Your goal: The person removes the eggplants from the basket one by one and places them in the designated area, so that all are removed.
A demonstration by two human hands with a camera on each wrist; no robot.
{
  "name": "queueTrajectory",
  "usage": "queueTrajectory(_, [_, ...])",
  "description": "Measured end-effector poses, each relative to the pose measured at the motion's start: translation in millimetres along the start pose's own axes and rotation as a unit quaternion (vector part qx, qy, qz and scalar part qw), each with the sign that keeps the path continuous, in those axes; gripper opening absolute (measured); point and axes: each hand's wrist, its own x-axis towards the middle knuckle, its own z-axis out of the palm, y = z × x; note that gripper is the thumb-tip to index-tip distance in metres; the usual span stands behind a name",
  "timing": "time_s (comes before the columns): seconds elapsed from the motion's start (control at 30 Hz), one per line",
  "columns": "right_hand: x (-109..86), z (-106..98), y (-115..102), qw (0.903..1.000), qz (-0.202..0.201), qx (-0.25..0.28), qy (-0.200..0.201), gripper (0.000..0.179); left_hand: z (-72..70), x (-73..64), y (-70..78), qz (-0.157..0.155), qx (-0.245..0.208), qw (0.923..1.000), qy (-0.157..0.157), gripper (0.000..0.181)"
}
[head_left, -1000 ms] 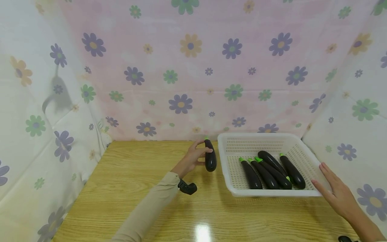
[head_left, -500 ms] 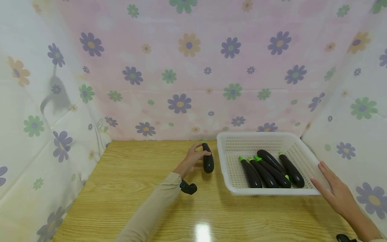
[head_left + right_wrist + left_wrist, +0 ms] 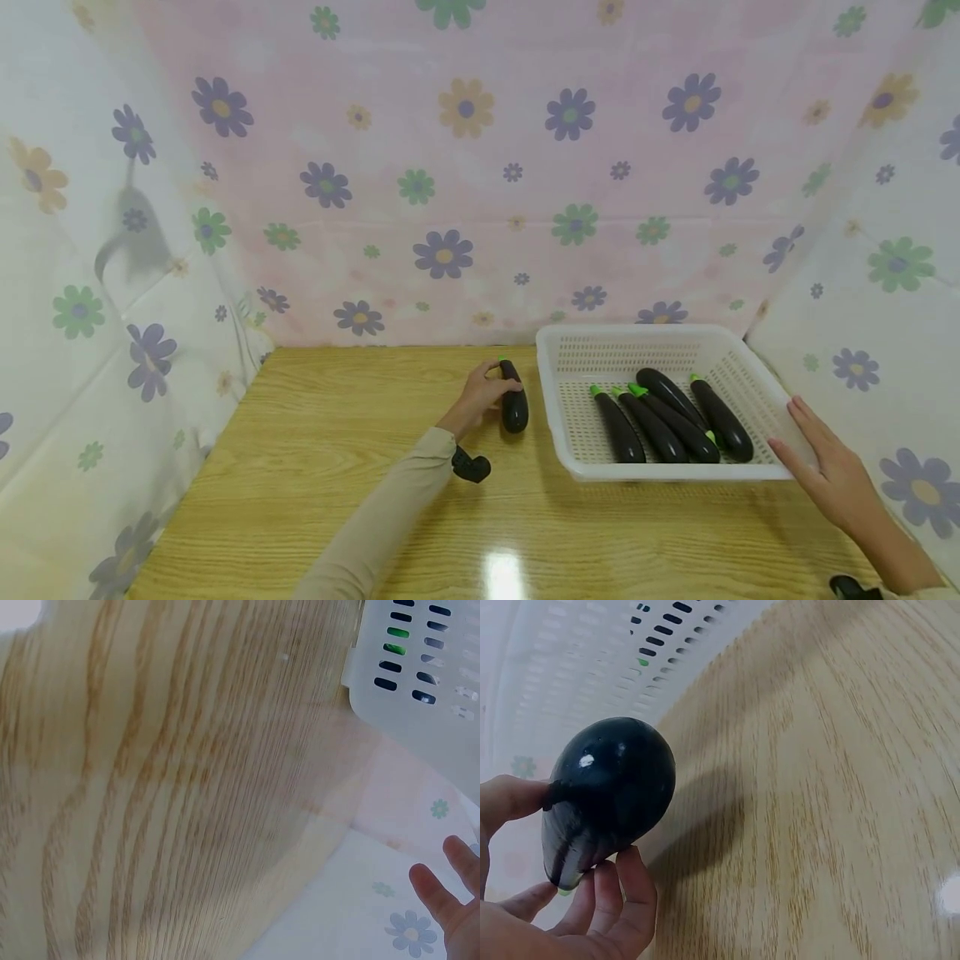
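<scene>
the left hand (image 3: 477,398) pinches an oblong black eggplant (image 3: 515,412) left of the white slotted plastic basket (image 3: 660,472), the right hand (image 3: 831,477) splayed; placing likely needs lowering.

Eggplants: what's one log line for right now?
left hand: holds eggplant outside basket | right hand: beside basket | in basket: five eggplants

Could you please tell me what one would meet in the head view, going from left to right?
Left grip → its eggplant → basket with five more eggplants → right grip.
</scene>
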Motion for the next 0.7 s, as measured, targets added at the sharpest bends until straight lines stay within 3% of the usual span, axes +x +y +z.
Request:
queueTrajectory(0.4, [0.0, 0.9, 0.7, 0.9999, 0.006, 0.009, 0.003, 0.067, 3.7, -1.8, -2.9, 0.022, 0.036, 0.9991, 0.005, 0.068])
queueTrajectory(0.7, [0.1, 3.5, 2.2, 0.9991, -0.011, 0.002, 0.041, 0.064, 7.5, -7.3, -0.2, 0.026, 0.056, 0.9979, 0.019, 0.064])
